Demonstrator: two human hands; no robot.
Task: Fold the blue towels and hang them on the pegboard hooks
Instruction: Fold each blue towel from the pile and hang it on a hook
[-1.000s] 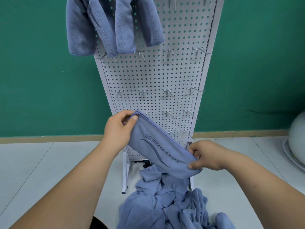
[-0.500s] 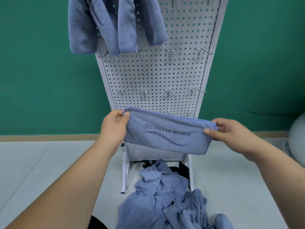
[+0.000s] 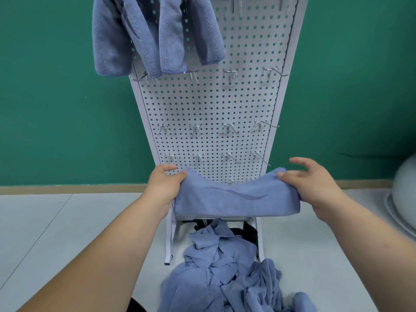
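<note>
I hold a folded blue towel (image 3: 236, 200) stretched level in front of the lower part of the white pegboard (image 3: 213, 104). My left hand (image 3: 165, 183) pinches its left end between thumb and fingers. My right hand (image 3: 313, 183) grips its right end with the thumb on top, the other fingers spread. The towel's middle sags a little and shows a curved printed line. Several blue towels (image 3: 155, 34) hang from hooks at the board's top left. Bare metal hooks (image 3: 229, 128) stand in rows across the board.
A heap of loose blue towels (image 3: 227, 273) lies on the pale floor (image 3: 56, 233) at the pegboard's foot. A green wall (image 3: 56, 97) is behind the board. A pale rounded object (image 3: 405, 194) sits at the right edge.
The towel went from slanted to level as my right hand rose and moved right. Since then its top edge has folded over, hiding the lettering, and its middle sags.
</note>
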